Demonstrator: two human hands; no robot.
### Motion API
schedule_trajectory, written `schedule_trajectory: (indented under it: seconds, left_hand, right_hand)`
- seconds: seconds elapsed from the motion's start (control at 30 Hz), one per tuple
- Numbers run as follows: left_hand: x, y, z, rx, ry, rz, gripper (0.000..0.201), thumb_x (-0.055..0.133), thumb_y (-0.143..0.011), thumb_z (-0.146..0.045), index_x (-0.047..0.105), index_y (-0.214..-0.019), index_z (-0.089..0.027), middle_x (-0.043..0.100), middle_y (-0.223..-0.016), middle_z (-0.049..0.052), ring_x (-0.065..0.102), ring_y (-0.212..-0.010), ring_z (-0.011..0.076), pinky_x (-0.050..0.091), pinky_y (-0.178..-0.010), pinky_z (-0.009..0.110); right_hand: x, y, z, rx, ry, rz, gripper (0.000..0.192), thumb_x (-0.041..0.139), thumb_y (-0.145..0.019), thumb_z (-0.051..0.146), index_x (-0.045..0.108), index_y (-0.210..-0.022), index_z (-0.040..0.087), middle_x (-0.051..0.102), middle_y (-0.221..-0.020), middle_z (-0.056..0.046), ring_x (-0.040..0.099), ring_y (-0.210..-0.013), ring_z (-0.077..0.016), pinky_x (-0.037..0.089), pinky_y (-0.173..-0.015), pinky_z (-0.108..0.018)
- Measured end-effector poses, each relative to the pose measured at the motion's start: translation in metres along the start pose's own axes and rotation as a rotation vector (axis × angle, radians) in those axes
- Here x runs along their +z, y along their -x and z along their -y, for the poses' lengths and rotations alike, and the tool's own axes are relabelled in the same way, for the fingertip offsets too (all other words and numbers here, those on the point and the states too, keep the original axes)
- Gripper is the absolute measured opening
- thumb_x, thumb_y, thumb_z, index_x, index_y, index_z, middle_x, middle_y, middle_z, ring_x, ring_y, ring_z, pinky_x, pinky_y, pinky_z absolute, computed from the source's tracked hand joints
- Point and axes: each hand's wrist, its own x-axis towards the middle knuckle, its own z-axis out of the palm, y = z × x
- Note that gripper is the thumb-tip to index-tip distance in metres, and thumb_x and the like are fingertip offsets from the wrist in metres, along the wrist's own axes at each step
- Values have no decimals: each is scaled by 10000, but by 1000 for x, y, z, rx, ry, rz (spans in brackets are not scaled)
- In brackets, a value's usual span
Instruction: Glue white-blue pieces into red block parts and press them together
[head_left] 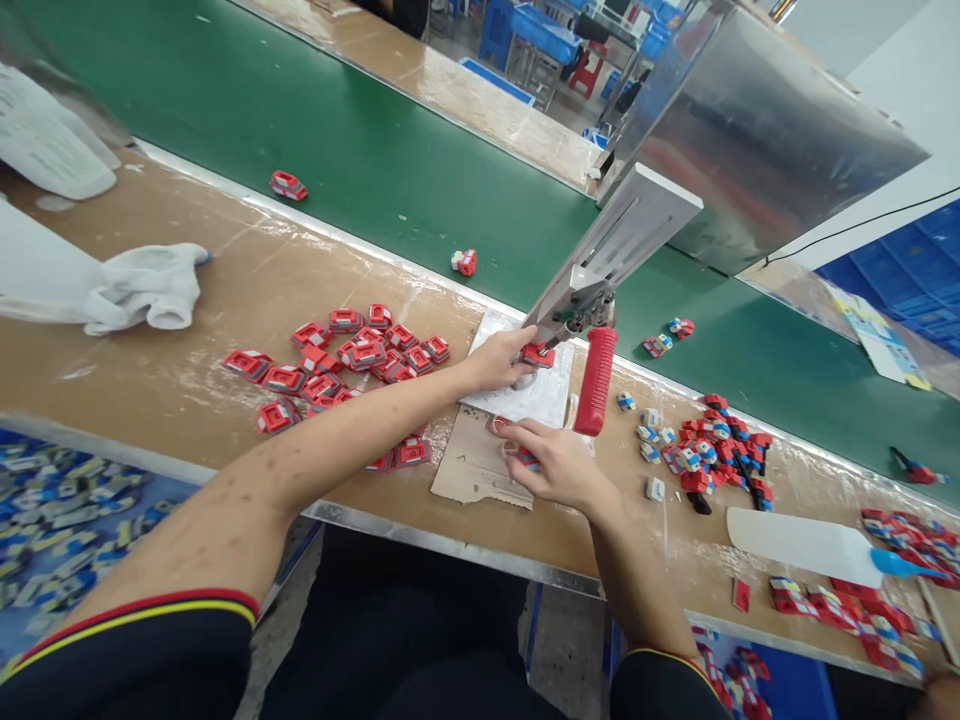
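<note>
My left hand [501,362] is closed on a red plastic part [538,356], holding it under the head of a metal hand press [581,300] with a red lever handle [594,380]. The press stands on a pale base plate [487,335]. Just in front, my right hand [559,465] has its fingers curled round a small red-and-blue plastic piece [528,458], partly hidden by them. Below that hand lies a torn cardboard sheet [469,465]. A heap of red-and-grey plastic parts [364,355] lies left of the press, partly behind my left forearm.
Behind the bench runs a green conveyor belt [360,150] carrying a few small parts. To the right are piled red, white and blue pieces [720,440] and a white squeeze bottle [802,540]. A gloved hand [146,285] rests at left. A bin of parts [67,520] stands lower left.
</note>
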Motion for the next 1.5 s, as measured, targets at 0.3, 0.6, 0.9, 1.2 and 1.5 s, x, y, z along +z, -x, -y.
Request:
schedule_trajectory:
  seconds: [0.3,0.6,0.9,1.2,1.5]
  left_hand:
    - [-3,-1,-1,-20,-28,34,266,706,-849,-141,634,-1101,-190,772,-1091,81,726,-998,238,576,-906,365]
    - [-2,-1,3,-20,-26,41,298,712,-829,-132,623,-1108,-187,775,-1134,88,740,-1052,254,575,-938,373]
    - [-3,-1,9,-10,-38,30,244,733,-827,-141,631,-1037,-212,773,-1058,67,744,-1033,254,575,-946,389]
    - [-1,-1,0,-31,-60,-21,280,723,-798,-120,643,-1057,-192,788,-1037,45,740,-965,210,581,-908,330]
    - [2,2,-1,-66,30,-34,326,725,-798,-107,656,-1111,-168,802,-1067,64,746,-928,184,588,-918,327]
  right_hand:
    - [-73,21,24,-116,-290,-357,644,648,-939,252,519,-1557,382,803,-1005,-31,537,-487,-152,449,-430,-314]
    - [-58,-16,-4,-105,-151,-214,596,578,-835,152,631,-1400,336,648,-681,84,509,-469,-121,471,-492,-264]
    - [-34,-11,-33,25,101,-191,478,568,-865,229,706,-1321,271,711,-714,48,550,-513,-121,468,-573,-272]
    - [-34,-25,-26,265,340,-172,520,567,-854,270,739,-1344,280,821,-1003,-53,722,-818,-231,551,-757,-350]
    - [-21,13,-27,258,-369,-346,525,619,-865,303,654,-1388,289,714,-1308,-91,547,-564,-77,484,-488,-239]
